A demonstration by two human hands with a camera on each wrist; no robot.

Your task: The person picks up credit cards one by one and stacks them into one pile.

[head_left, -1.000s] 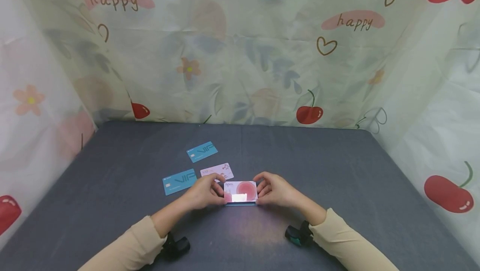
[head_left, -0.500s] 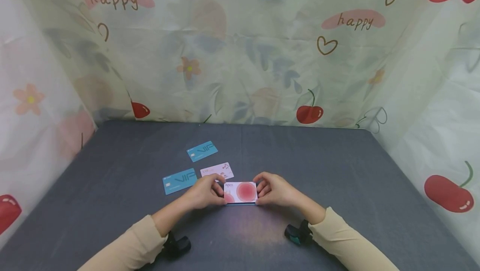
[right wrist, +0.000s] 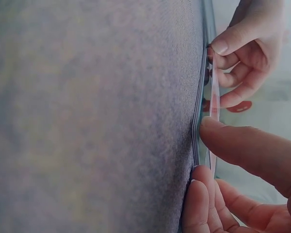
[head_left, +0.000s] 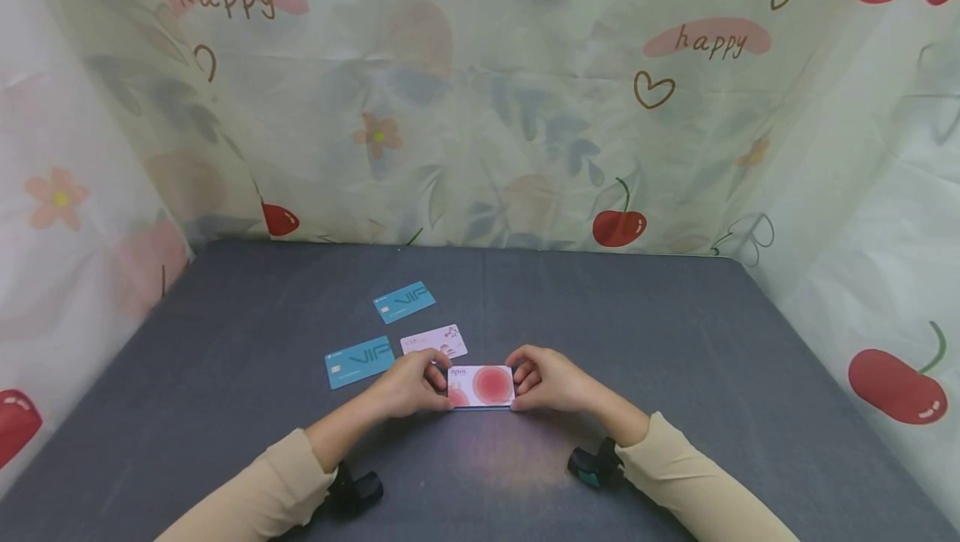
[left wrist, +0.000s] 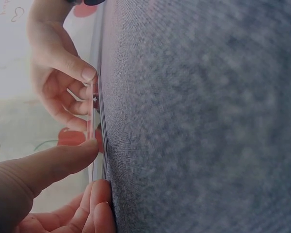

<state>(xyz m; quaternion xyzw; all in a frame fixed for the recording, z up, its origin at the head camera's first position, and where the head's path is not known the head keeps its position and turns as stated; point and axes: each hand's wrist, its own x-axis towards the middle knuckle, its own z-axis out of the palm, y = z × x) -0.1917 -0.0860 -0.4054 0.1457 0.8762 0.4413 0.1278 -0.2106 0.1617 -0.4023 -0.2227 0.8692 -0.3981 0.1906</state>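
A pink and white card point(head_left: 480, 385) with a red circle is held between both hands in the head view. The left hand point(head_left: 408, 383) pinches its left end, thumb at the near corner. At the opposite end, the right hand point(head_left: 551, 381) pinches it the same way. Just below lies a thin stack of cards point(right wrist: 197, 126) on the dark cloth; a narrow gap shows between the two in the wrist views. Only a blue edge of the stack shows from above. Lower fingers of both hands rest beside the stack's ends.
Beyond the left hand lie a pink VIP card point(head_left: 435, 340) and a blue VIP card point(head_left: 360, 363). Another blue VIP card point(head_left: 405, 302) lies farther back. A grey-clothed table point(head_left: 660, 325) is enclosed by printed curtains point(head_left: 480, 133).
The held card has shifted slightly down and its tilt has altered; the bright glare on its face is gone. The blue strip below it looks thinner. Both hands stay nearly still.
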